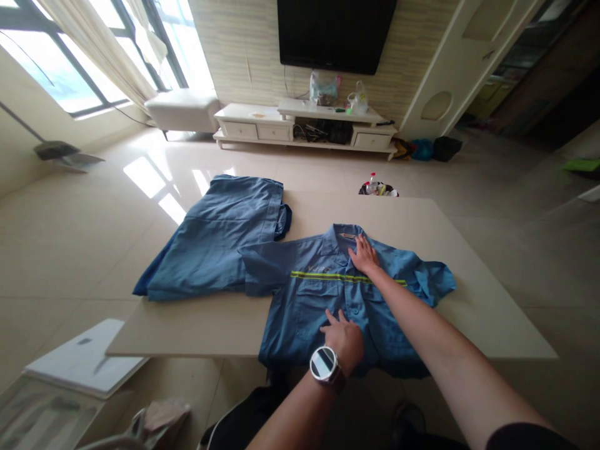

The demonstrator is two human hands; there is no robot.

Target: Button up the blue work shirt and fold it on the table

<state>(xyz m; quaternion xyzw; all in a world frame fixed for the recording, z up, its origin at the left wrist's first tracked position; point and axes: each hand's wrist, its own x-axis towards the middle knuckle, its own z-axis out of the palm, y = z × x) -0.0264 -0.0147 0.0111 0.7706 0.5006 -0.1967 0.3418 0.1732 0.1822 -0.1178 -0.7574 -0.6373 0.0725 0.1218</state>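
A blue short-sleeved work shirt [319, 306] lies front up on the table, its collar away from me and its hem over the near edge. A yellow-green stripe runs across its chest. My right hand [364, 255] rests on the shirt beside the collar opening, fingers spread. Lower down, near the button front, my left hand [344, 342] touches the cloth with some fingers stretched out; a round watch [323, 364] is on that wrist. Left of the shirt lies a folded blue garment [215, 240], partly under or against the sleeve.
The pale table [487, 319] has its near edge close to my body. A white box [84, 356] stands low at the left. Beyond the table are a bin with bottles [377, 187], a white TV cabinet [253, 131] and a padded bench [182, 111].
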